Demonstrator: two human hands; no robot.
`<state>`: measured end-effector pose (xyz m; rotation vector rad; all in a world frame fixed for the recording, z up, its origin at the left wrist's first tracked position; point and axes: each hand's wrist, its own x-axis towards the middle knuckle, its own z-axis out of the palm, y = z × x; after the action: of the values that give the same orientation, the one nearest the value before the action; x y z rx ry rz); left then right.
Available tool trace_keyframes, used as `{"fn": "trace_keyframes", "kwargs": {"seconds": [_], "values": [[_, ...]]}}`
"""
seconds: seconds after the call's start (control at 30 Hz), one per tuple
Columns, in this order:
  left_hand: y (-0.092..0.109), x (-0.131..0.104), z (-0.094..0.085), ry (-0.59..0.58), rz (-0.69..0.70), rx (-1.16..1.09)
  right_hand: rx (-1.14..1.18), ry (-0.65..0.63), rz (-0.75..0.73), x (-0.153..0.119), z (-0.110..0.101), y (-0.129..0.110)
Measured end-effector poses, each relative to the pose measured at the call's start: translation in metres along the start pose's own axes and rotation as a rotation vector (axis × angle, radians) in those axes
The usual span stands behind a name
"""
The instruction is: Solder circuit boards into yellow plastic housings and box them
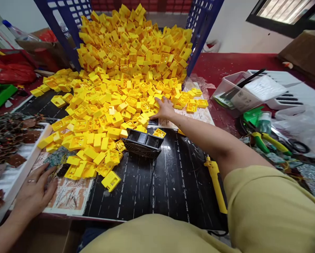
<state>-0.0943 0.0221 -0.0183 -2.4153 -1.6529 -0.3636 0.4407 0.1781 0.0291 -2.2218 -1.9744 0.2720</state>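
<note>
A big heap of small yellow plastic casings [136, 59] spills out of a blue crate across the bench. My right hand [163, 108] reaches into the right side of this heap, its fingers spread and touching casings; I see nothing gripped in it. At the lower left, my left hand [37, 188] lies on the patterned sheet with fingers apart, close to a small clump of wires and clear bits [59, 157]. A black cooling fan [143, 142] stands tilted between the hands, against the heap's front edge. One casing with speaker holes [111, 181] lies nearer me.
The blue crate [203, 31] rises behind the heap. On the left is a white tray [28, 172] of circuit boards. A yellow-handled soldering iron [216, 186] lies under my right arm. Farther right are pliers [262, 142], scissors [291, 142] and a clear plastic box [232, 79].
</note>
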Motion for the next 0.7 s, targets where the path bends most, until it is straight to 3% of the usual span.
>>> {"fn": "trace_keyframes", "kwargs": {"seconds": [0.13, 0.27, 0.33, 0.43, 0.5, 0.57, 0.63, 0.7], "values": [[0.013, 0.005, -0.010, -0.054, -0.049, 0.012, 0.004, -0.057, -0.021, 0.002, -0.011, -0.005], [0.011, 0.002, -0.011, -0.064, -0.094, -0.016, -0.049, -0.126, -0.116, -0.023, -0.063, 0.012], [0.005, 0.000, -0.006, -0.044, -0.092, -0.033, -0.093, -0.058, -0.076, -0.061, -0.095, 0.026], [-0.005, -0.002, 0.005, 0.029, -0.032, -0.068, -0.165, 0.141, 0.080, -0.154, -0.123, 0.038], [-0.010, -0.002, 0.014, 0.096, 0.000, -0.088, -0.215, 0.193, 0.261, -0.222, -0.112, 0.039], [-0.013, -0.002, 0.020, 0.114, 0.018, -0.086, -0.309, 0.139, 0.493, -0.278, -0.081, 0.037], [-0.016, 0.001, 0.023, 0.085, 0.064, -0.062, -0.343, 0.060, 0.604, -0.312, -0.041, 0.036], [-0.019, 0.004, 0.021, 0.081, 0.120, -0.063, -0.303, 0.049, 0.653, -0.327, -0.005, 0.035]]}}
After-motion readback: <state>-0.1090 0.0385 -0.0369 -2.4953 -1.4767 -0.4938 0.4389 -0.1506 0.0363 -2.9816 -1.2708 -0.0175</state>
